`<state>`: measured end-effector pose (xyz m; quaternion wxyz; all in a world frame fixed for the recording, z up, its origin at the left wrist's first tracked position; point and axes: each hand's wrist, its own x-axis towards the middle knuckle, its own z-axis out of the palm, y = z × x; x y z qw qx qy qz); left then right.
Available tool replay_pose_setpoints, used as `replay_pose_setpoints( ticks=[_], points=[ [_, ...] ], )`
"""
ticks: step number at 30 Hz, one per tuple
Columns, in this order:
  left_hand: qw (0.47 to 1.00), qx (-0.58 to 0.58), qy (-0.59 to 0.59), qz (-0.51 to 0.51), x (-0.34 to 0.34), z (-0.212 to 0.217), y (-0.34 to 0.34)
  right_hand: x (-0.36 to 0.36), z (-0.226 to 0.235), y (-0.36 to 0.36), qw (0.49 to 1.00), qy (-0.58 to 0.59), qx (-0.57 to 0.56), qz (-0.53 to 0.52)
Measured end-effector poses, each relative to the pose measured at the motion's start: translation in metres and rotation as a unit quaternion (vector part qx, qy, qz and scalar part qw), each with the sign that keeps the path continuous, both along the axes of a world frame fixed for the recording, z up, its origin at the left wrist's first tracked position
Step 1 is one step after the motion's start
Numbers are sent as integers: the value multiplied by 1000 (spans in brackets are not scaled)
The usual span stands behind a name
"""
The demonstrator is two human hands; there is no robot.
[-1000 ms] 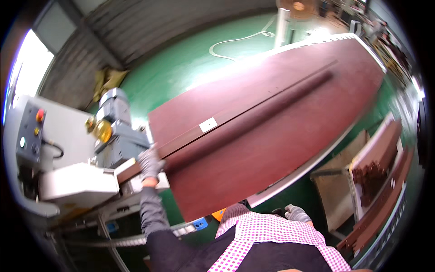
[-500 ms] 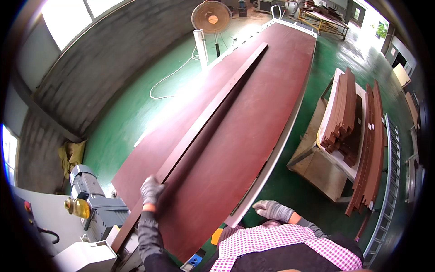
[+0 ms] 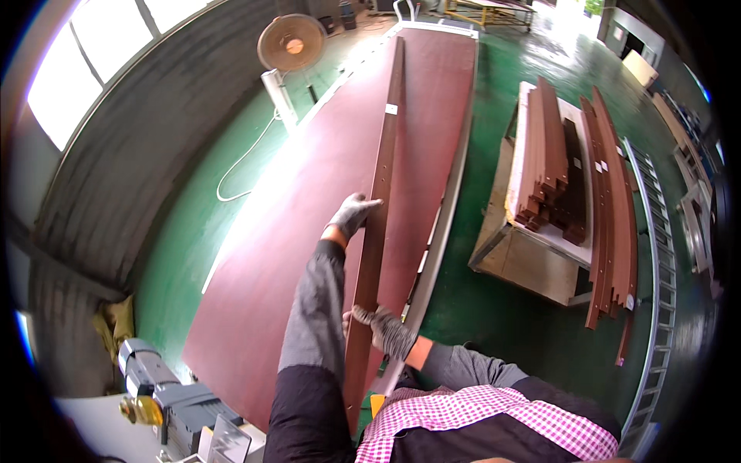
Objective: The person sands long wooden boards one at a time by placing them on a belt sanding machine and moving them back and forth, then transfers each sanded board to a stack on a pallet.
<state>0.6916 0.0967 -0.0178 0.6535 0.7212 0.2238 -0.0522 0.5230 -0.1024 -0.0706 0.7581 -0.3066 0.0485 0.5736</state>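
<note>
A long dark-brown beam (image 3: 376, 231) with a row of small holes and a white label runs lengthwise over a broad red-brown table surface (image 3: 278, 270). My left hand (image 3: 353, 214), in a grey glove with an orange cuff, grips the beam's left edge about midway along. Closer to me, my right hand (image 3: 390, 332), gloved the same way, holds it from the right, its fingertips showing past the left edge. The beam's near end reaches down beside my left sleeve.
Brown beams (image 3: 544, 154) are stacked on a wheelless-looking stand (image 3: 532, 266) at right, with a metal ladder (image 3: 656, 255) beyond. A fan (image 3: 292, 44) and white post (image 3: 279, 100) stand behind the table at left. A motor (image 3: 174, 401) sits near left.
The beam has moved right across the table and turned, showing its holes and label. My left hand has gone forward and right; my right hand has come up and taken hold of the beam.
</note>
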Motion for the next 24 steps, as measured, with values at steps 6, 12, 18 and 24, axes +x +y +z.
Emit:
replay_pose_setpoints(
  ticks=[6,12,18,24],
  points=[
    [965,-260,30,29,-46,-57,-53,131,28,-78,954,-181,-190,-142],
    [859,-512,-10,-12,4,-91,-208,91,62,-241,681,-465,-566,-8],
    [840,-513,-130,-118,33,-92,-325,-85,95,-357,631,-472,-611,-77],
    [820,-538,-34,-190,-34,-58,-391,-175,2,-428,629,-426,-648,-59]
  ],
)
